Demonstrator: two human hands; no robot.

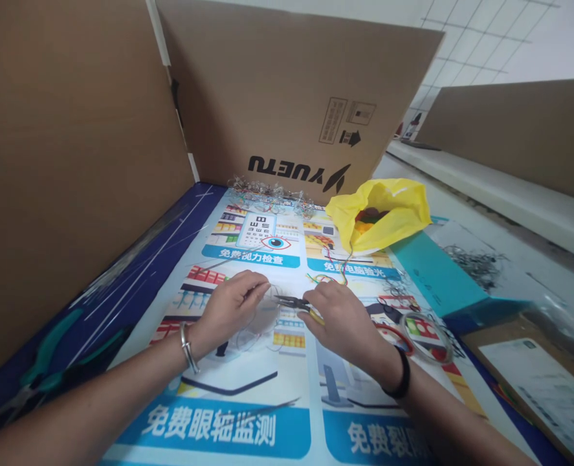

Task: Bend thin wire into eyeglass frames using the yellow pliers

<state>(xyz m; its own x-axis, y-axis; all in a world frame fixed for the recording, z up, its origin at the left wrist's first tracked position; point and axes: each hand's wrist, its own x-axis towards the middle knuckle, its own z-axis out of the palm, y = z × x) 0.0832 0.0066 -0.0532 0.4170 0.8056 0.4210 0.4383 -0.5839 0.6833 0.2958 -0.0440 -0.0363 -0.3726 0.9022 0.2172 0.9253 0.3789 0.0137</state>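
My left hand (pixel 233 304), with a silver bangle on its wrist, pinches a thin wire (pixel 273 291) between thumb and fingertips over the printed sheet. Facing it from the right, my right hand (pixel 338 317), with a black band on its wrist, is wrapped around small pliers (pixel 294 302) with yellow handles. The dark jaws point left toward my left fingertips and lie close to the wire. Whether they grip it is too small to tell. Coloured wires (pixel 332 278) lie just beyond my right hand.
Cardboard panels (pixel 287 84) stand behind and at left. A yellow bag (pixel 381 213) sits at back right beside a turquoise box (pixel 437 272). Wire bundles (pixel 272 194) line the back. Large teal-handled pliers (pixel 48 356) lie at left, a clear ring (pixel 425 336) at right.
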